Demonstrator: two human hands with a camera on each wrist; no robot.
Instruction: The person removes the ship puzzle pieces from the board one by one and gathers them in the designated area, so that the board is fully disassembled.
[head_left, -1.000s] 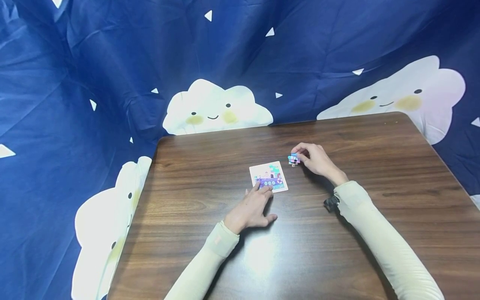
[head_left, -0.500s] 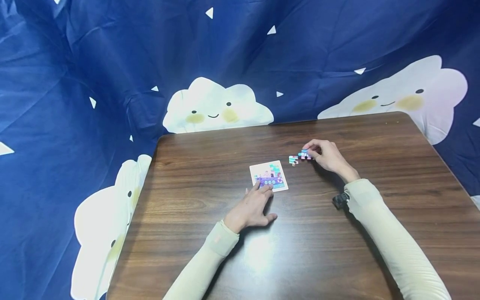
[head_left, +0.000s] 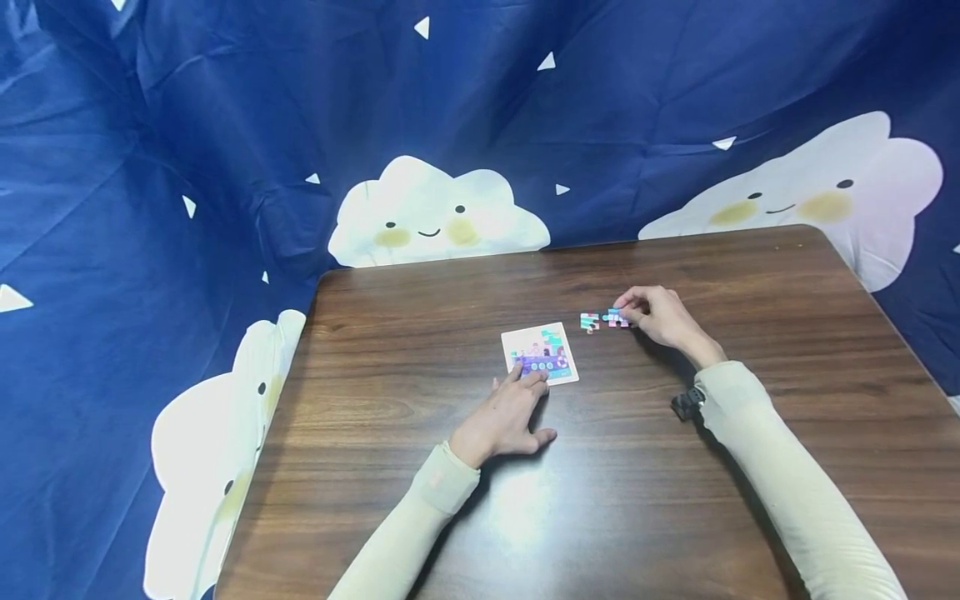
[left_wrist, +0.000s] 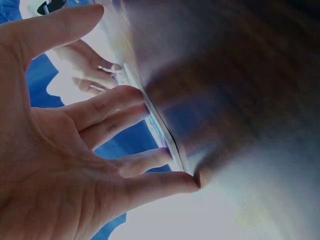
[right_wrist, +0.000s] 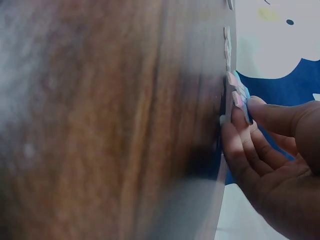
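A square picture card (head_left: 536, 343) with a white border and a purple ship lies on the table, partly built up like a jigsaw. My left hand (head_left: 504, 417) rests its spread, straight fingertips on the card's near edge; the left wrist view shows the fingers (left_wrist: 120, 112) touching the thin card (left_wrist: 162, 131). Right of the card, my right hand (head_left: 663, 317) pinches a blue and pink puzzle piece (head_left: 617, 317) between thumb and fingers. In the right wrist view that piece (right_wrist: 241, 95) is tilted off the table. Another puzzle piece (head_left: 589, 322) lies between card and hand.
The brown wooden table (head_left: 390, 500) ends at a far edge against a blue curtain (head_left: 247, 100) with white clouds. A small black device (head_left: 686, 404) sits at the right cuff.
My right hand has moved right with its puzzle piece, away from the other piece, then slightly back toward the table front. The left hand stays on the card.
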